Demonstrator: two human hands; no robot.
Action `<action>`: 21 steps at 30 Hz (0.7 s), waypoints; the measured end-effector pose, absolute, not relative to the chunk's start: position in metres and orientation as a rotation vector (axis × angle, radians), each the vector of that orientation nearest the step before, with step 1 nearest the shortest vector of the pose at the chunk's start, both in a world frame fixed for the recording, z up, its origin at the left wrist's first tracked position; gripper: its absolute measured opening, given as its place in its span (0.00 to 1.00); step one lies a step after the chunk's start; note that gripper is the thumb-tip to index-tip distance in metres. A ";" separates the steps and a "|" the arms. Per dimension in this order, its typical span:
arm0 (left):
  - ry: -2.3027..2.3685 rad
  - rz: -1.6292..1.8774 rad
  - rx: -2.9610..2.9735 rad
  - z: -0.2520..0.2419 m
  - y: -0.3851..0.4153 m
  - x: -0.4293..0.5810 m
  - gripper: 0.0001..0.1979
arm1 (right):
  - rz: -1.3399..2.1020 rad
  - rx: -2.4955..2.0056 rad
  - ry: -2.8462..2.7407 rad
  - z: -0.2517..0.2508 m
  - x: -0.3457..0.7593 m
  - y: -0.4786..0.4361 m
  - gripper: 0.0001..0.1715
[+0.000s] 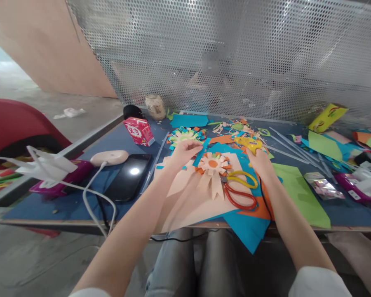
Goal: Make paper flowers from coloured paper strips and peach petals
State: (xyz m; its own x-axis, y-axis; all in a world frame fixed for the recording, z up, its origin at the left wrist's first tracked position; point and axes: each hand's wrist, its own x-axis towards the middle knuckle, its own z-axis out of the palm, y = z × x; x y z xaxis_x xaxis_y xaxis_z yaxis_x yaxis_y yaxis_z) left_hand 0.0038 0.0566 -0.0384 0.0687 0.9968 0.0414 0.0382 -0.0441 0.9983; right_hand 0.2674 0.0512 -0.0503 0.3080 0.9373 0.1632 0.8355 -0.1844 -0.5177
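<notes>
A peach paper flower [212, 164] with an orange centre lies on peach paper sheets [188, 202] in front of me. My left hand [184, 152] rests just left of it, fingers pinched together at the flower's upper edge beside a blue strip; what they hold is hidden. My right hand [260, 161] sits to the flower's right, closed round a yellow tool [249, 143] that points toward the flower. Scissors with orange and yellow handles [239, 189] lie between my hands, below the flower. A second, multicoloured paper flower [184, 135] lies behind my left hand.
Blue [247, 231] and green [299, 192] paper sheets overhang the table's front edge. A black phone [130, 176], a pink-white device [109, 157] with a white cable, and a red carton [139, 131] sit at the left. Scraps and thin sticks [284, 145] litter the back. A perforated metal screen [235, 57] stands behind.
</notes>
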 end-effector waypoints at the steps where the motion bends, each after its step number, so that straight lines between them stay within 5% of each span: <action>1: 1.193 1.199 1.322 -0.039 0.059 0.003 0.09 | 0.221 -2.089 -1.562 -0.052 0.271 0.053 0.23; 9: 1.240 1.289 1.383 -0.044 0.068 -0.004 0.09 | -0.059 -2.258 -1.516 -0.051 0.272 0.052 0.21; 13: 1.266 1.302 1.487 -0.041 0.065 -0.006 0.10 | -0.287 -1.995 -1.753 -0.045 0.254 0.045 0.20; 21: 1.304 1.304 1.494 -0.031 0.059 -0.007 0.08 | 0.235 -1.803 -2.117 -0.048 0.213 0.049 0.12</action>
